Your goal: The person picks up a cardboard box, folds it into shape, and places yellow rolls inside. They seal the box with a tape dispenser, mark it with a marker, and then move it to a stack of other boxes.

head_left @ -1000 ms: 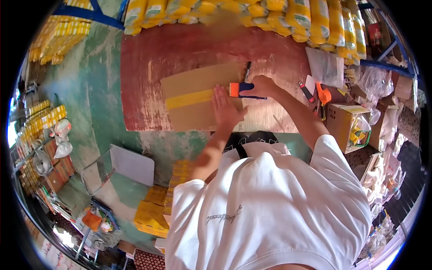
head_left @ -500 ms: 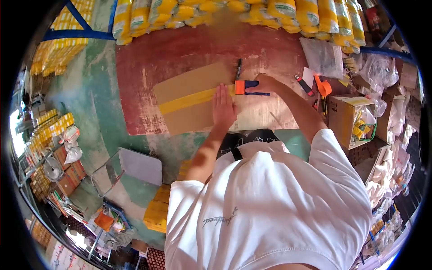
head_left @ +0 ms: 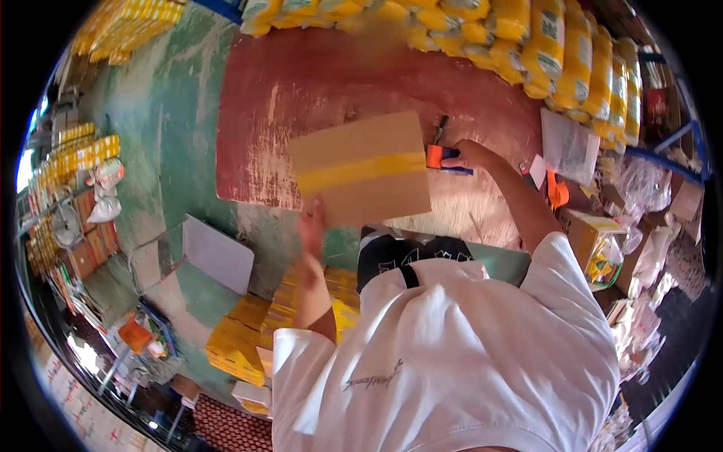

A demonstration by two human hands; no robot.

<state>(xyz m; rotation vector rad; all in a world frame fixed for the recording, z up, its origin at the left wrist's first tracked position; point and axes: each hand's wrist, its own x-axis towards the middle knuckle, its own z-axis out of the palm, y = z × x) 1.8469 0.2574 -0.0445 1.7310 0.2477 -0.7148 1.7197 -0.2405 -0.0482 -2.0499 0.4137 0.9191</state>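
Observation:
A brown cardboard box lies on the worn red tabletop, with a strip of yellow tape running across its upper face. My left hand grips the box at its near left corner; some of its fingers are hidden by the edge. To the right of the box, my right hand is closed around an orange and dark blue tape dispenser. The dispenser sits close to the right end of the tape strip. Just beyond it lies a black marker.
Yellow-wrapped packages line the table's far side. A clear plastic bag, an orange tool and an open carton are at the right. Yellow parcels are stacked at lower left, near a grey panel.
My left hand has slid from the taped top, near its right end, to the box's near left corner. The right hand still holds the tape dispenser. The camera view has shifted and turned.

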